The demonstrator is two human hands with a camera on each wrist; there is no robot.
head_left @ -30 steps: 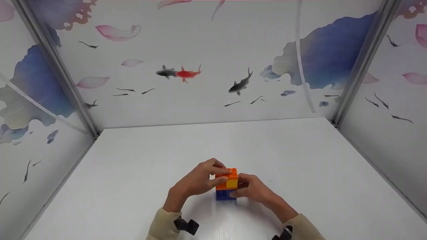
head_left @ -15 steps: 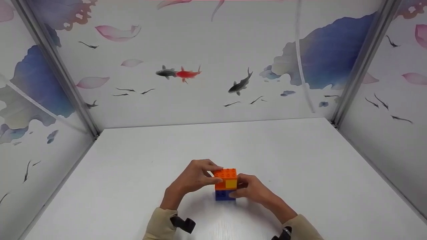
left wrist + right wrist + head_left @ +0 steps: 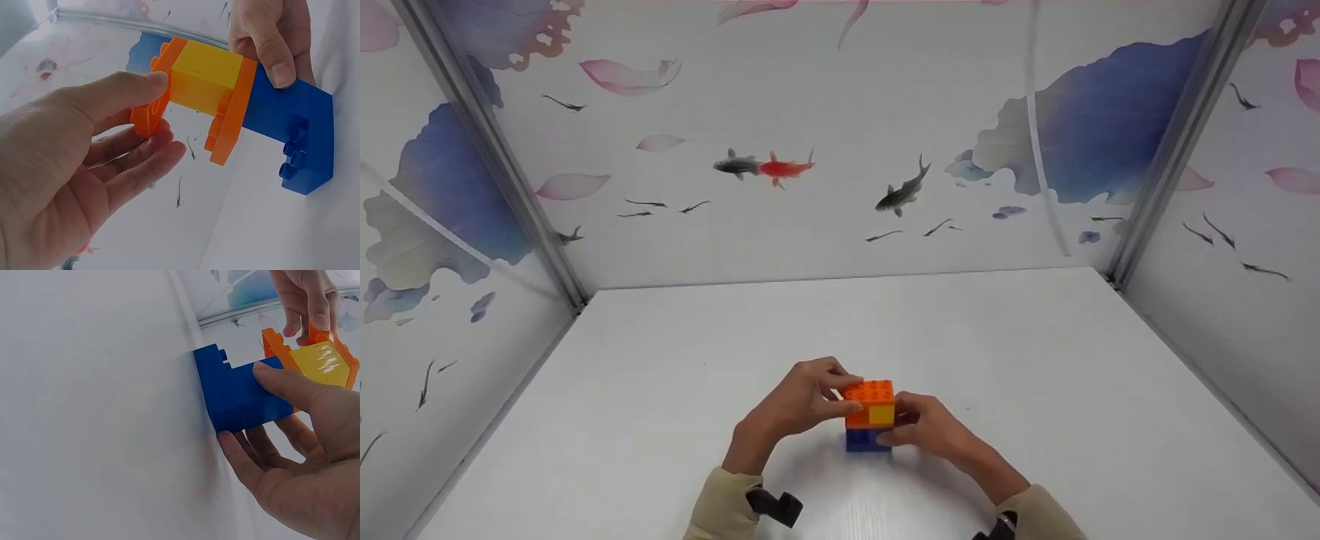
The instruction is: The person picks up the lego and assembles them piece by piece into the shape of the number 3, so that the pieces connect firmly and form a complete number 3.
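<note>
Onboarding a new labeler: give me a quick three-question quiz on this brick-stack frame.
1. True or false: the blue brick sits at the bottom of the stack, on the white table.
2. Which colour is the top brick? A green, B orange, C red.
3. Fill in: the left hand grips the stack's upper part, while the right hand grips the ____ brick.

Key: 1 true; 2 B; 3 blue.
</note>
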